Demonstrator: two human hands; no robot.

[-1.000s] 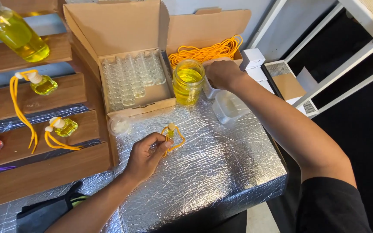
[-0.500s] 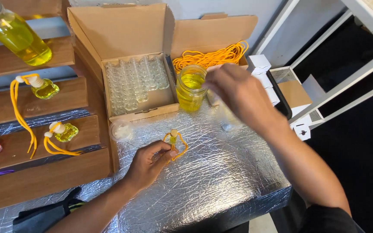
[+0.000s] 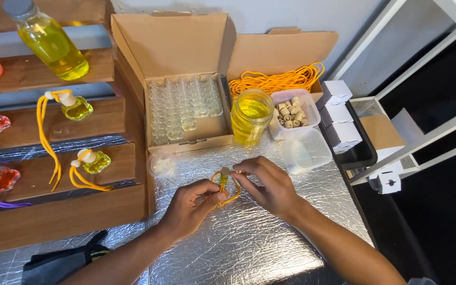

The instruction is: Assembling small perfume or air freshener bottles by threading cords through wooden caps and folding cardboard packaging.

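Over the silver foil-covered table (image 3: pixel 249 248), both my hands meet on a small glass bottle of yellow liquid (image 3: pixel 224 180) with an orange cord looped around it. My left hand (image 3: pixel 190 207) grips the bottle and cord from below. My right hand (image 3: pixel 266 183) pinches a small light cap at the bottle's top. Behind them stands a jar of yellow liquid (image 3: pixel 250 116), and beside it a clear tub of wooden caps (image 3: pixel 293 111).
An open cardboard box (image 3: pixel 186 108) holds several empty small bottles. Orange cords (image 3: pixel 278 80) lie in a second box. An empty clear tub (image 3: pixel 305 151), small white boxes (image 3: pixel 339 114) and a wooden stepped shelf (image 3: pixel 54 174) with finished bottles surround the work spot.
My right hand came back from the tub of wooden caps by the jar and now meets my left hand at the small bottle, holding a cap on its top.
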